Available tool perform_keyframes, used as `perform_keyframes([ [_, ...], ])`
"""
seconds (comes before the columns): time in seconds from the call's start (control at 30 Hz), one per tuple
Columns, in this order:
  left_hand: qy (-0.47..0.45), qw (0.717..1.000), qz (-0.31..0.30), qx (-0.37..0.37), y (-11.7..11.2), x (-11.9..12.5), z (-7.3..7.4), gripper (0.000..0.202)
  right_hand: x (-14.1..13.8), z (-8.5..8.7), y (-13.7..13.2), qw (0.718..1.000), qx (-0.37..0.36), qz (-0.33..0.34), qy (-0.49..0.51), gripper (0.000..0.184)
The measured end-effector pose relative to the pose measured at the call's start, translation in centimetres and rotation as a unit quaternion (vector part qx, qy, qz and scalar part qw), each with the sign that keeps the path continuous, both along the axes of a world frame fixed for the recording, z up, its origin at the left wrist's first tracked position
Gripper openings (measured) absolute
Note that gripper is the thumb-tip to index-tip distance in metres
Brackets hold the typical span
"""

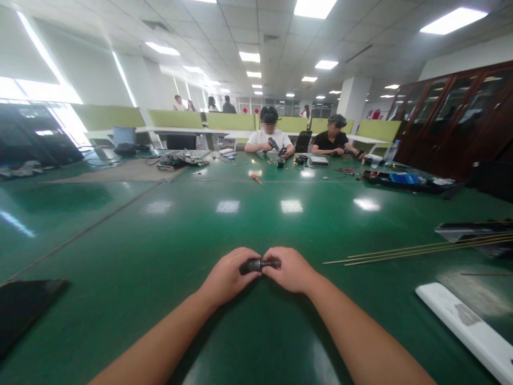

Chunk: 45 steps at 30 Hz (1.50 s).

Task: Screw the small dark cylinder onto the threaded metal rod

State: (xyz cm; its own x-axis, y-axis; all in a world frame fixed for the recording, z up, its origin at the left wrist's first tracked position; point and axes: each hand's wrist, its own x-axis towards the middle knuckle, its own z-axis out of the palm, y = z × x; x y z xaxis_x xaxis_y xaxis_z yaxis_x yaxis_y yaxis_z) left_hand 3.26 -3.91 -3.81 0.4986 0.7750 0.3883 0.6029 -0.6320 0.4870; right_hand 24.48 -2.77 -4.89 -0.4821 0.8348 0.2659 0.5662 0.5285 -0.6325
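Observation:
A dark, metallic cylindrical part lies between my hands, just above or on the green tabletop; its exact kind is too small to tell. My left hand is closed around its thicker end. On the other side, the fingers of my right hand pinch the narrower, ridged end. The fingertips of both hands nearly meet, and parts of the piece are hidden under them.
The green table stretches far ahead. Thin brass-coloured rods and a white bar lie at right, a dark flat panel at left. An orange screwdriver lies ahead. Two people sit across, one holding a power drill.

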Motion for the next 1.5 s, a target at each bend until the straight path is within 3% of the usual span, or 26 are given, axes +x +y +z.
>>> perform_keyframes([
  [0.53, -0.007, 1.0, -0.004, 0.028, 0.2, -0.26, -0.38, 0.018, -0.05, 0.3, -0.26, 1.0, -0.001, -0.009, -0.001, 0.02],
  [0.77, -0.003, 1.0, -0.008, 0.018, 0.21, -0.27, -0.45, 0.02, -0.08, 0.01, -0.05, 1.0, 0.008, -0.002, -0.017, 0.011],
  [1.5, -0.011, 1.0, 0.009, 0.024, 0.27, -0.47, -0.6, 0.02, 0.03, -0.1, 0.07, 1.0, 0.025, -0.001, -0.019, 0.011],
])
